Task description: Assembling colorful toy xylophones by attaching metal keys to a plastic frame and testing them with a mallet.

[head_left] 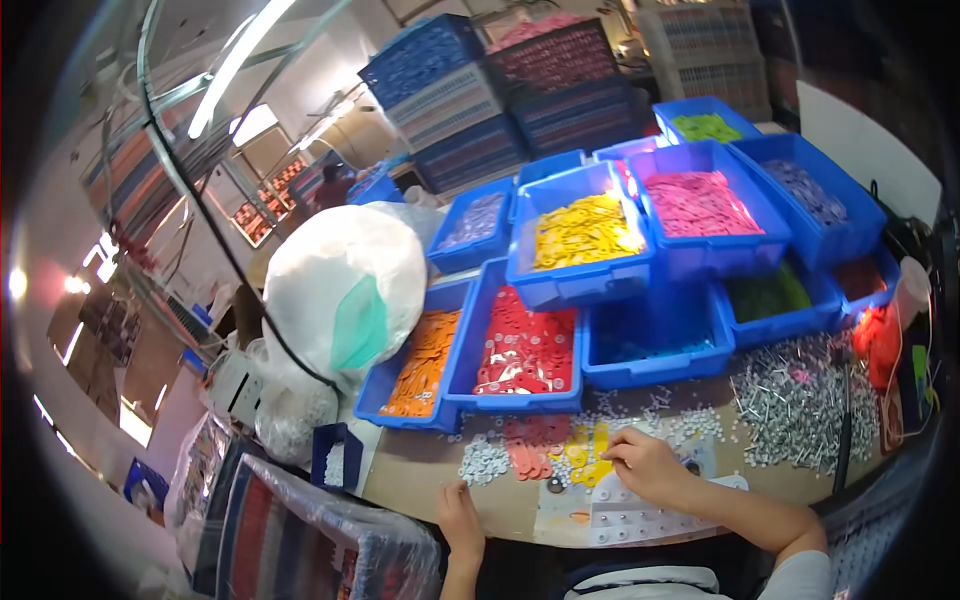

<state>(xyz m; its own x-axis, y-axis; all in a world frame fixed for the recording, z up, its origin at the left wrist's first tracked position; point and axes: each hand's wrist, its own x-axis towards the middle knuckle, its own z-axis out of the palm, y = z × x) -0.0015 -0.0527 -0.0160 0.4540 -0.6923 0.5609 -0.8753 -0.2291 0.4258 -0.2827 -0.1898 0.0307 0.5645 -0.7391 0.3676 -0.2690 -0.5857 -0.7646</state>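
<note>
Right hand (650, 465) rested on the surface (440, 475), fingers curled down and pinching at small yellow tags (583, 455); whether one was actually gripped, impossible to tell. Left hand (460, 515) lay at the near edge, fingers loosely bent, apparently holding nothing. Just left of the right hand, a loose heap of red tags (530, 440) touching the yellow ones; further left, a cluster of small white pieces (485, 462). Under the right wrist, a white sheet with rows of round dots (640, 515).

Likely risk: colours mixing, since red and yellow heaps overlapped; a sweep of the right forearm could also scatter the metal pins (800, 395) piled well to its right.

Beyond the hands, blue bins: orange tags (425, 365), red tags in the bin (525, 350), yellow tags stacked above (585, 230), pink (700, 200), green (705, 127). Far left of the left hand, a bulging white bag with a green patch (345, 285).
</note>
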